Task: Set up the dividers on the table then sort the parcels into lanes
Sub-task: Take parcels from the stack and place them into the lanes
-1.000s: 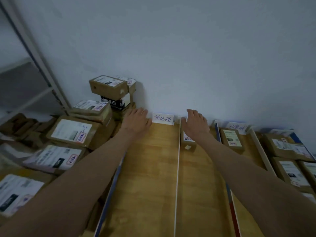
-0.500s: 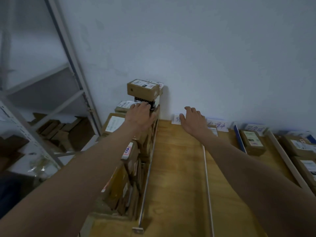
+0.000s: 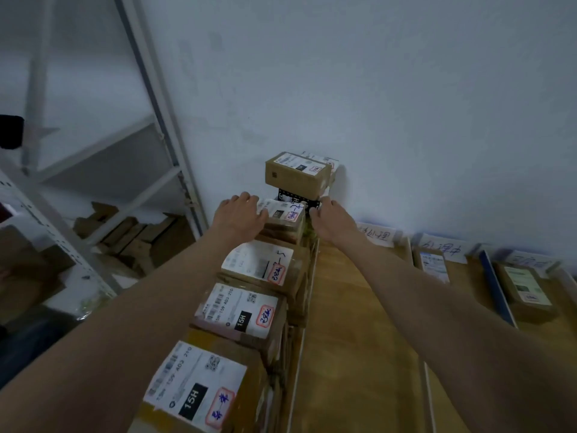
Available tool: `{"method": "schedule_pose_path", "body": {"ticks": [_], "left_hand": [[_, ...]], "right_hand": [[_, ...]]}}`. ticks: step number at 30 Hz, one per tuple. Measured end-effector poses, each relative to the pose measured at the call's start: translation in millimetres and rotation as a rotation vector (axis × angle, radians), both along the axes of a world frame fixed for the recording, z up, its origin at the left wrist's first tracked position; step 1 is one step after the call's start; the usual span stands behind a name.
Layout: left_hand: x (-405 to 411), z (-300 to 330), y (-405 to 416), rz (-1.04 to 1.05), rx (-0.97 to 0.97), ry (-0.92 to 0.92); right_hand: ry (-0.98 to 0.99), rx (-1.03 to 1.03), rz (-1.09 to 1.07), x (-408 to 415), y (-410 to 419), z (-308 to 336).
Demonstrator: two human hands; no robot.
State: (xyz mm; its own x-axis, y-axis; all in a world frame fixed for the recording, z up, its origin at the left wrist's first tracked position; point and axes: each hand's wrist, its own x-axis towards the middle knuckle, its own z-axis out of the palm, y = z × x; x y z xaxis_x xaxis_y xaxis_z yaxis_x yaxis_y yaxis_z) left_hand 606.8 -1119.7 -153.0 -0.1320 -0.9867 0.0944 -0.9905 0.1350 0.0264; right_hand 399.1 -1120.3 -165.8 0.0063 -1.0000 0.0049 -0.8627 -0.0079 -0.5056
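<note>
Nearest, labelled parcels [image 3: 237, 310] are lying in a row along the counter's [image 3: 352, 339] left edge, beside a white divider [image 3: 304, 310]; they are looking like stiff, light cardboard, flat-topped and easy to stack. Farther on, the left hand [image 3: 239, 214] is resting with straight fingers on a small labelled parcel [image 3: 282, 215] near the wall; the right hand [image 3: 331, 218] is reaching to its right side, and whether that grip is closing I cannot tell. Taking it by opposite side faces seems safest; a brown box [image 3: 296, 173] is sitting just behind, liable to topple.
</note>
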Motion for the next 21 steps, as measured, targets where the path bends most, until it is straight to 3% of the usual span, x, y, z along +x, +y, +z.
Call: {"method": "schedule_pose_path", "body": {"ticks": [9,15,21], "left_hand": [[11.2,-23.8,-44.4,0.144,0.158,0.072],[2.8,-23.0,-46.8,0.168,0.188,0.114],[3.8,-3.5,-44.7,0.092,0.268,0.365]], "right_hand": [[-0.273,0.250,-0.042,26.5,-52.0,-33.4],[-0.392,0.296,-0.089,26.0,-57.3,-32.7],[-0.618,0.262,-0.113,13.5,-49.0,-8.7]]}}
